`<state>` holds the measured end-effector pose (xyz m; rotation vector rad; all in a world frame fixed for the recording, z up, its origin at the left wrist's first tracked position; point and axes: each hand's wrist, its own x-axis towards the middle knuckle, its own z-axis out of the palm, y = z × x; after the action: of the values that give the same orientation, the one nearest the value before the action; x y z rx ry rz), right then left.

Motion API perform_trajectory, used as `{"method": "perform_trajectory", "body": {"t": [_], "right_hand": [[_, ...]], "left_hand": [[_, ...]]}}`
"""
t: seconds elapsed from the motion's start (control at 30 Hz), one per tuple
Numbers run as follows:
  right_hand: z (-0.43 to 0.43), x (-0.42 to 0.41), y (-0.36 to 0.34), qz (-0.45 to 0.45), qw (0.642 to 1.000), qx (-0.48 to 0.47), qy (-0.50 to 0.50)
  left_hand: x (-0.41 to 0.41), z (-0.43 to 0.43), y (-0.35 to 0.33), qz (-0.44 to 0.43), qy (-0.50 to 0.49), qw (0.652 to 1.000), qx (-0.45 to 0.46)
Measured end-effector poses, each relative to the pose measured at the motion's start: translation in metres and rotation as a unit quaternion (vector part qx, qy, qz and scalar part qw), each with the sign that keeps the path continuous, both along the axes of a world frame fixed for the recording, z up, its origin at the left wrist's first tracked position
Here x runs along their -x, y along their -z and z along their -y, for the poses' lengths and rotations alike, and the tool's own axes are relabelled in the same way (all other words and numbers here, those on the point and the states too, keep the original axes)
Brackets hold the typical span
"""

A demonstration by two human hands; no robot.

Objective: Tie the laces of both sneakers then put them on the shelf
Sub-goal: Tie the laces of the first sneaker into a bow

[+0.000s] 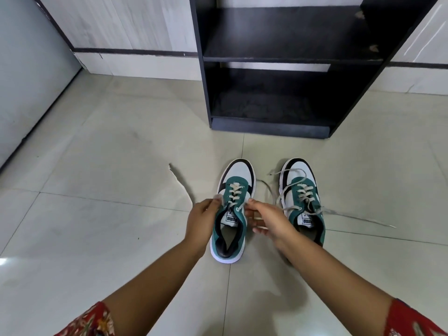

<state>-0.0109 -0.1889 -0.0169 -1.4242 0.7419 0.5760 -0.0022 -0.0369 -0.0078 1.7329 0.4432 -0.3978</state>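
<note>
Sneakers point(232, 209) sit untied at lower centre as the left hand point(203, 219) and right hand point(269, 221) pinch one shoe's lace ends, which could slip from that light grip.

sneakers point(266, 202) side by side, shelf point(286, 59) behind

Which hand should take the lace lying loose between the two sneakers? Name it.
Right. The right hand sits between the left sneaker and right sneaker, beside that loose lace; the left hand is on the far side.

red floral-print sleeves point(89, 321) on both arms.
</note>
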Motion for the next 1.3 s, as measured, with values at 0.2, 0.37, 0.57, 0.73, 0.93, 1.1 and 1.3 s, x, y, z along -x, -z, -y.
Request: {"method": "perform_trajectory", "body": {"t": [0.2,0.37,0.57,0.73,0.93,1.1,1.3], "right_hand": [[-0.013,-0.015,0.007,-0.036,0.993,-0.066,0.095],[-0.014,-0.011,0.013,-0.050,0.960,-0.160,0.226],[-0.015,-0.003,0.016,-0.031,0.968,-0.132,0.212],[-0.013,-0.013,-0.008,0.096,0.987,-0.104,0.072],[-0.017,-0.027,-0.048,0.252,0.957,0.058,-0.129],[-0.015,-0.022,-0.056,0.283,0.883,0.193,-0.320],[-0.009,-0.002,-0.048,0.348,0.875,0.229,-0.246]], "left_hand": [[-0.009,0.009,-0.006,-0.053,-0.029,0.992,0.114],[-0.009,-0.002,0.005,-0.090,-0.113,0.982,0.126],[-0.007,-0.001,0.002,-0.102,-0.113,0.981,0.123],[-0.013,-0.008,-0.003,0.015,0.001,0.998,0.067],[-0.029,-0.012,-0.025,0.201,0.140,0.967,0.064],[-0.027,-0.014,-0.021,0.253,0.255,0.933,-0.024],[-0.026,-0.024,-0.015,0.392,0.256,0.858,-0.213]]}}
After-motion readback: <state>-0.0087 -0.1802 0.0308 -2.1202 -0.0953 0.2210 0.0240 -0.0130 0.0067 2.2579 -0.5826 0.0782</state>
